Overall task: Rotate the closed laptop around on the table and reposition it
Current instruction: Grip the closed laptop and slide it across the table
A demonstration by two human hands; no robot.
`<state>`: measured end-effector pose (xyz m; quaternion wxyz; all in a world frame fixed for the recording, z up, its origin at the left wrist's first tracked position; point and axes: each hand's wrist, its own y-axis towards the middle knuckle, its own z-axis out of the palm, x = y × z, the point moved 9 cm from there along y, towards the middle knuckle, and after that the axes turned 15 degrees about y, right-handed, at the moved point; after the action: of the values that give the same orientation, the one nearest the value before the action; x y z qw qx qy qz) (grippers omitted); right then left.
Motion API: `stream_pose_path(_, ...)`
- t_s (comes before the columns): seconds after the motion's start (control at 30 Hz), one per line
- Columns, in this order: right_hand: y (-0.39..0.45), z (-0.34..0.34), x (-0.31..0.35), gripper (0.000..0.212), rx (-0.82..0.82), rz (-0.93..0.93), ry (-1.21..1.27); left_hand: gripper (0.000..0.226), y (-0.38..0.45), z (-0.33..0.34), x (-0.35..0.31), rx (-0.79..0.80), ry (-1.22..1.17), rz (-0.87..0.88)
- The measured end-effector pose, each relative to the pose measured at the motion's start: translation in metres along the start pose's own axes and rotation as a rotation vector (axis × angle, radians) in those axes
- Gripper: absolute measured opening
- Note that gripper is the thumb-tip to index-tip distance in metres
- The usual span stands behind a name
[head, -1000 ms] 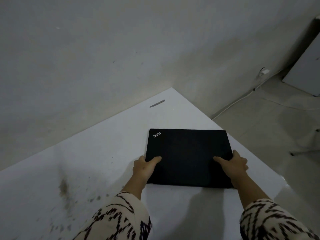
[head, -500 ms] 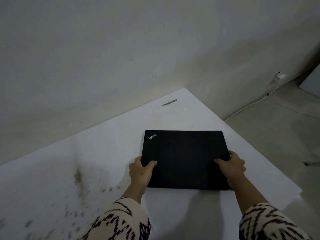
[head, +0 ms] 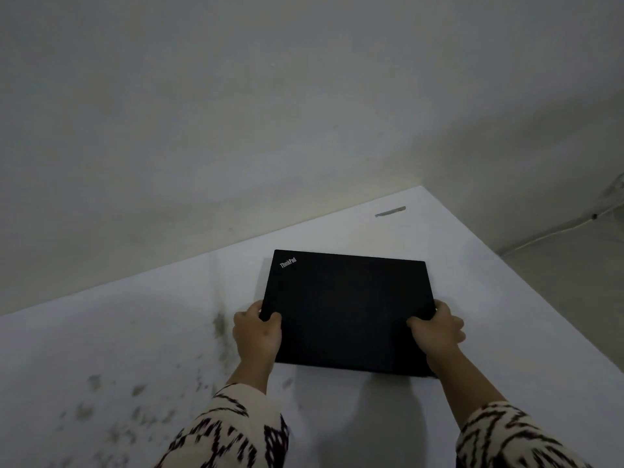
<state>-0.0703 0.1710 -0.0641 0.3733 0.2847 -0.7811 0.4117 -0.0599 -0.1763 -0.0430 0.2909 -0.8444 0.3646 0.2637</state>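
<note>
A closed black laptop [head: 347,309] with a small white logo at its far left corner lies flat on the white table [head: 489,298]. My left hand [head: 257,327] grips its left edge, thumb on the lid. On the opposite side my right hand [head: 439,327] holds the right edge, thumb also on top. Both hands sit near the laptop's front half. Patterned cream-and-black sleeves cover my forearms.
A bare wall runs along the table's far edge. A small grey mark [head: 390,211] sits near the table's far corner. Dark stains [head: 219,324] spot the table at the left. The table's right edge drops to the floor [head: 574,265], where a cable [head: 557,233] runs.
The laptop has turned slightly clockwise and shifted left on the table, both hands still on its sides. The camera view has swung left, so the floor at the right shows less.
</note>
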Motion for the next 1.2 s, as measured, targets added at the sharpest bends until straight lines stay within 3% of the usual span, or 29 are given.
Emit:
stream_pose_path(0.3,-0.047,0.104,0.035,0.055,0.201,-0.08,-0.055,0.035,0.019,-0.083,0.086,-0.147,0.017,-0.187)
stream_pose_path(0.7,-0.107,0.213,0.022,0.061,0.39,-0.012,-0.01,0.037,0.028,-0.155,0.185,-0.284,0.041,-0.349)
stream_pose_path(1.2,-0.119,0.235,0.024,0.064,0.395,-0.03,-0.093,0.037,0.032,-0.154,0.215,-0.285,0.05,-0.409)
